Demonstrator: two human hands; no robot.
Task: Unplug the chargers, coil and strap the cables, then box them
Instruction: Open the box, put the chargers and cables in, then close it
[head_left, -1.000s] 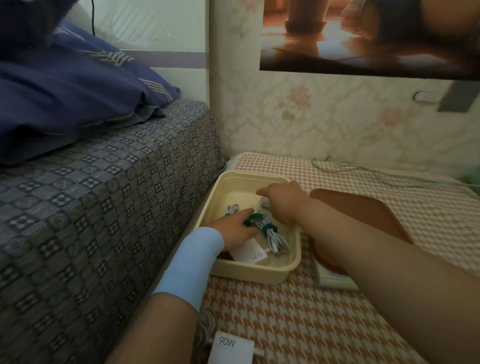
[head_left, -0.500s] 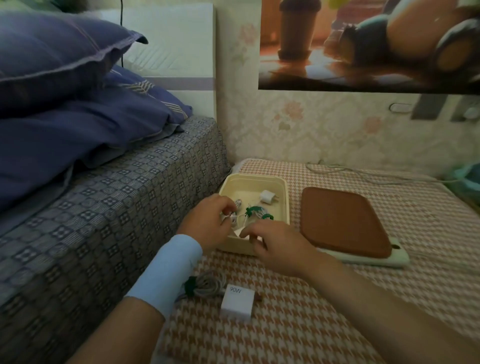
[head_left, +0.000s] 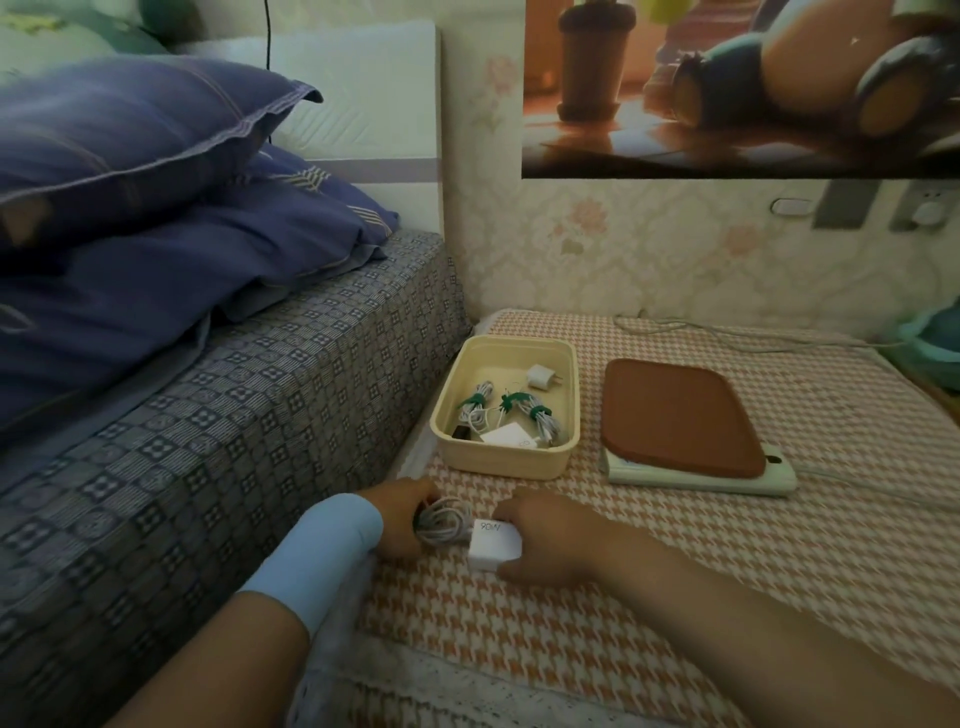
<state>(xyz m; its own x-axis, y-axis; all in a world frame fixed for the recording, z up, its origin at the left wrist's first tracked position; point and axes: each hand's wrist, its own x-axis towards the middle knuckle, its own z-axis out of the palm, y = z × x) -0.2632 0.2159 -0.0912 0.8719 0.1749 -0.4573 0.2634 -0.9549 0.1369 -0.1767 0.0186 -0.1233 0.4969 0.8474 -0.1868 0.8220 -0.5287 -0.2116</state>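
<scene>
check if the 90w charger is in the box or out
Out. The 90W charger lies on the checked cloth, short of the box; the right hand holds it and the left hand grips its coiled cable.

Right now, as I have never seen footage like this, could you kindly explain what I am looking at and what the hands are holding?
There is no machine here: these are a person's two bare hands, filmed by one wide-angle camera worn on the head, looking forward and down. The left hand, with a light blue sleeve at the wrist, grips a coiled pale grey cable. The right hand holds the white square charger marked 90W beside it. Both lie on an orange-and-white houndstooth cloth. Beyond them stands an open cream plastic box holding green-strapped cable bundles, a small white plug and a flat white charger. To its right a brown rounded lid lies on a pale green base.
</scene>
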